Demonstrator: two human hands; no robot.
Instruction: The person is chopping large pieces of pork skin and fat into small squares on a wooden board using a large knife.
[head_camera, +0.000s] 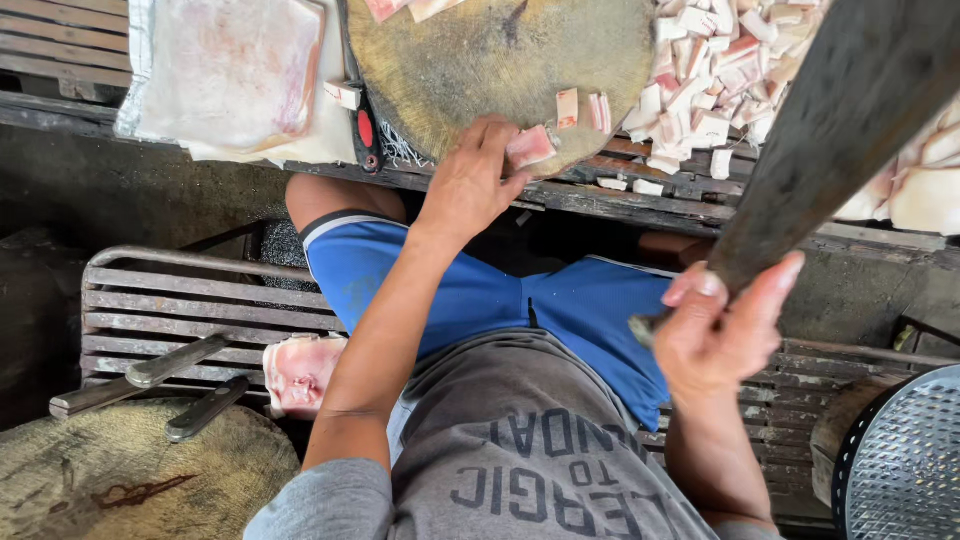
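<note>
Left hand (470, 185) pins a pink, soft, likely slippery pork piece (530, 147) at the round wooden chopping block's (500, 60) near edge; right hand (715, 335) closed around a dark cleaver's handle (800, 180); best gripped by the firmer rind.

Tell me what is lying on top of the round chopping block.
On the round chopping block lie small cut meat pieces. The left hand presses one piece at its edge, covering part of it.

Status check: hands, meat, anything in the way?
Left hand pinching meat strip at chopping block edge. Right hand gripping cleaver, raised. Cut cubes piled beside block; nothing between blade and strip.
</note>
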